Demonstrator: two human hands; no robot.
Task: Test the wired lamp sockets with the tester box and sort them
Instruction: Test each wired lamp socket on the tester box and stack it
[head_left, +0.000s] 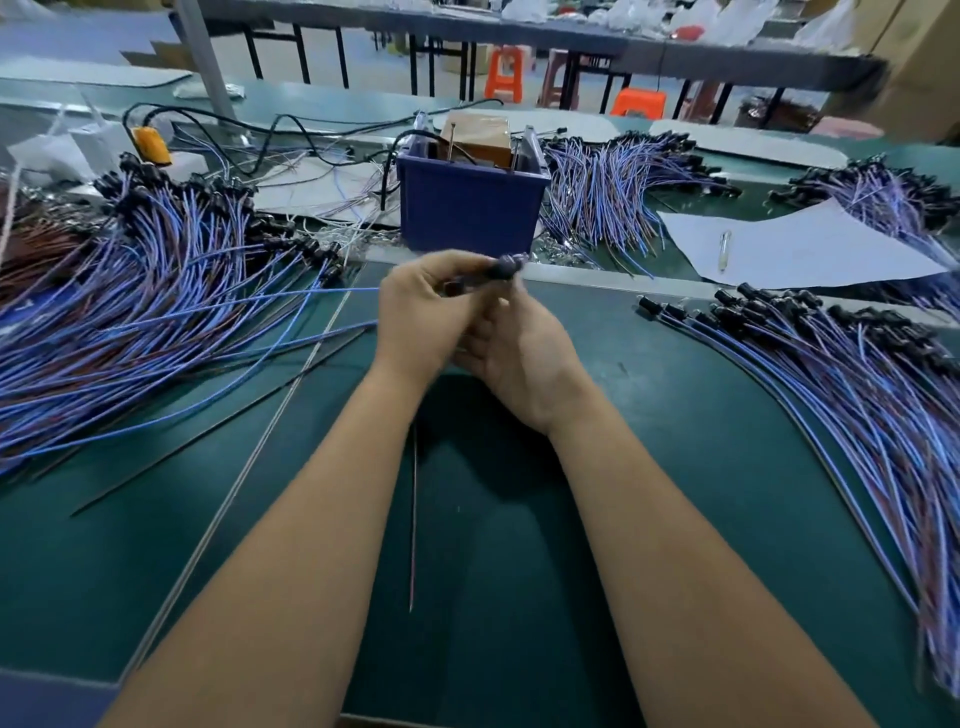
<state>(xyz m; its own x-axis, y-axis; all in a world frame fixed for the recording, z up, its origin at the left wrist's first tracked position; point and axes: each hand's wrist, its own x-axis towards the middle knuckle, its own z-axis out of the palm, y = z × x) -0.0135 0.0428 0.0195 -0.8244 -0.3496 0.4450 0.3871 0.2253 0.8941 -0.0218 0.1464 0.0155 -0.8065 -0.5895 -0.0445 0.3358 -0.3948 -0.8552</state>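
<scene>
Both hands meet at the middle of the green table, just in front of the blue tester box (470, 208). My left hand (421, 312) grips a black lamp socket (504, 267), blurred by motion, with its blue wires trailing off to the left. My right hand (519, 353) sits under and against the left hand, fingers curled toward the socket; whether it grips the socket or a wire is hidden. A big heap of wired sockets (145, 291) lies on the left. A tidier row of wired sockets (841, 374) lies on the right.
More socket bundles (613, 187) lie right of the box and at the far right (883, 202). White paper (789, 249) with a pen (724, 249) sits at right. An orange device (150, 145) and black cables lie at back left. A thin red wire (414, 519) lies between my forearms.
</scene>
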